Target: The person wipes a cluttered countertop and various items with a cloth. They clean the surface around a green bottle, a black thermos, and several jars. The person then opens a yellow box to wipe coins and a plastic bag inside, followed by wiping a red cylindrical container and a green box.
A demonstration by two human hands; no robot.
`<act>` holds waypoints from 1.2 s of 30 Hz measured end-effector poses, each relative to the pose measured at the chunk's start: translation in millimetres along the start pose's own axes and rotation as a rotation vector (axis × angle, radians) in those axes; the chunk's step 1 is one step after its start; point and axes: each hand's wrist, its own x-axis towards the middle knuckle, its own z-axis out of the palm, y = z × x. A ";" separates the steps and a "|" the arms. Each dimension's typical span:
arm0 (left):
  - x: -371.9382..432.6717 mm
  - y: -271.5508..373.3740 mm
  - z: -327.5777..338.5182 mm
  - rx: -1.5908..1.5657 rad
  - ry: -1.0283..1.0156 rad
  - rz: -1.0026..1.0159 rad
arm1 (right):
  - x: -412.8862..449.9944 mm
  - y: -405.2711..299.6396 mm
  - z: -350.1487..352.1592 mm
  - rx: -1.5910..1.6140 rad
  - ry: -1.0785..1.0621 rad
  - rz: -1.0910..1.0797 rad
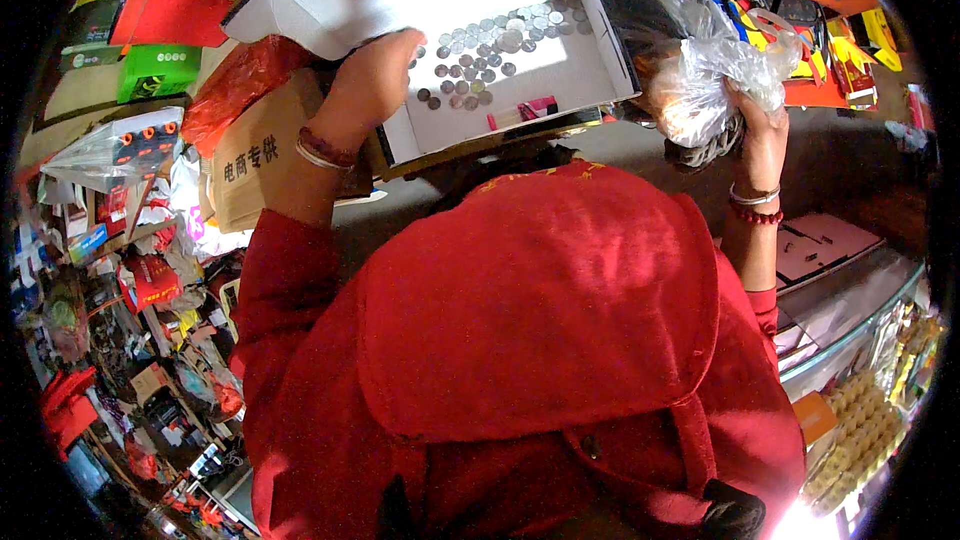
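Observation:
An open white box with dark outer edges (pixel 517 124) lies before me, with rows of silver-coloured coins (pixel 472 79) on its bottom. Near its front edge are a pink and black item (pixel 536 109) and a small pink-ended one. My left hand (pixel 375 79) is at the box's left side, its fingertips beside a few coins; whether they hold anything cannot be made out. To the right of the box, my right hand (pixel 759 131) grips a clear plastic bag (pixel 694 82) with brownish contents, partly hidden by glare and folds.
A brown cardboard box with printed writing (pixel 259 157) and a red plastic bag (pixel 244 82) stand left of the left hand. A green box (pixel 159 71) is farther left. Cluttered goods fill the lower left. Egg trays (pixel 862 435) and a glass-edged case (pixel 847 330) are at lower right.

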 end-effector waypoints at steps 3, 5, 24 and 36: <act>-15.7 -12.9 8.3 0.478 0.055 0.261 | 0.3 -0.1 3.4 0.014 0.011 0.005; -17.1 -9.7 18.4 0.335 0.024 0.139 | -0.4 0.1 4.6 -0.005 0.029 0.026; -12.6 -22.7 18.1 -0.260 0.208 0.075 | -8.6 5.6 3.1 -0.004 0.031 0.044; -28.8 -15.8 38.2 0.006 -0.126 0.244 | -10.3 3.5 10.0 0.036 0.005 0.055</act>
